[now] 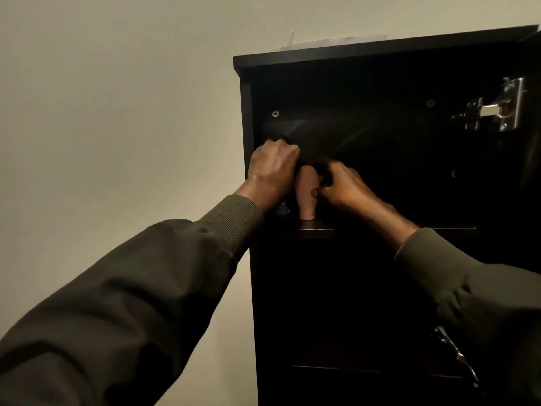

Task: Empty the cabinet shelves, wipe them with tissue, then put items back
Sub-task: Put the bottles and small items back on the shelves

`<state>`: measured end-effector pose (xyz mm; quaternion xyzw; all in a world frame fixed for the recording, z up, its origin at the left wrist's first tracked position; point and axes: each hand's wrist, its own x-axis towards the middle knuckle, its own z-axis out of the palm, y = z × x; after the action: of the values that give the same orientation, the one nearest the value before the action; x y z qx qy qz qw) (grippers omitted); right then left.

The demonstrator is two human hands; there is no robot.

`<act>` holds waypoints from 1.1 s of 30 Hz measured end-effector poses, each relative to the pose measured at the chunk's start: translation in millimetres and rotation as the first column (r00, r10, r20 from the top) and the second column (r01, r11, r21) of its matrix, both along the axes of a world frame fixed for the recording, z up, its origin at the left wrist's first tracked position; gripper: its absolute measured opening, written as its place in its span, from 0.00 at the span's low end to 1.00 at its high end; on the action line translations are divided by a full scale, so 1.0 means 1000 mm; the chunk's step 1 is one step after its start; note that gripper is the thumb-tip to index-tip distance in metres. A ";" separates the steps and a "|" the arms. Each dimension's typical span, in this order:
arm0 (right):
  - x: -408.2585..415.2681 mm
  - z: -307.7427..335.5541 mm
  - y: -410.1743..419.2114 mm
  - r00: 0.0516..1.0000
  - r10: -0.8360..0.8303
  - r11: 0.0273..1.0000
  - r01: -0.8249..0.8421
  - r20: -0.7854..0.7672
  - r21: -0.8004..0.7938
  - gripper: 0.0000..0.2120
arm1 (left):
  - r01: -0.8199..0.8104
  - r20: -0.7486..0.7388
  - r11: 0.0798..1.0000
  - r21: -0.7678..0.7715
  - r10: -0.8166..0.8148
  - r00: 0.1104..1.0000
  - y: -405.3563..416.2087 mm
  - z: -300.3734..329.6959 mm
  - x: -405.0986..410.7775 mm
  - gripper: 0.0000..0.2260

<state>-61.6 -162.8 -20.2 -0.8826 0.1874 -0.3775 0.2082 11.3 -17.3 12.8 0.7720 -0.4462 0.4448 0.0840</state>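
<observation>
Facing the tall black wooden cabinet [380,68], both hands worked its upper shelf [317,230]. At nine o'clock of the small tan rounded object [306,197], the left hand [272,171] gripped something dark; the right hand [342,189] pinched it. Lifting it straight up seemed safest.

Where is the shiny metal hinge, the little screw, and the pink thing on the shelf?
metal hinge [494,108], head view, its silver arm.
screw [275,114], head view, its cross head.
pink thing [307,194], head view, its rounded body.

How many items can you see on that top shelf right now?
2: a tan bottle-shaped item standing between the hands at the shelf's front edge, and a partly hidden bluish item behind the left wrist. The dark interior may hide more.
</observation>
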 end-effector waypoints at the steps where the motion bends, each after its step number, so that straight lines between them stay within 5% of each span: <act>1: 0.000 -0.001 0.000 1.000 0.005 1.000 -0.005 0.007 -0.011 0.28 | 0.003 -0.001 1.000 0.000 -0.003 1.000 -0.001 -0.001 0.001 0.10; 27: -0.002 -0.007 0.007 1.000 -0.021 1.000 0.021 0.002 -0.015 0.36 | -0.004 0.012 1.000 0.027 0.003 1.000 0.003 -0.007 0.001 0.19; 33: -0.010 -0.006 0.014 0.987 -0.071 0.990 0.087 0.147 -0.107 0.39 | 0.093 -0.007 0.996 -0.002 -0.093 0.996 0.007 -0.009 0.002 0.23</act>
<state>-71.3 -148.4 -25.9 -0.8557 0.1852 -0.4575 0.1557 13.4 -10.1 4.2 0.7519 -0.4809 0.4381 0.1069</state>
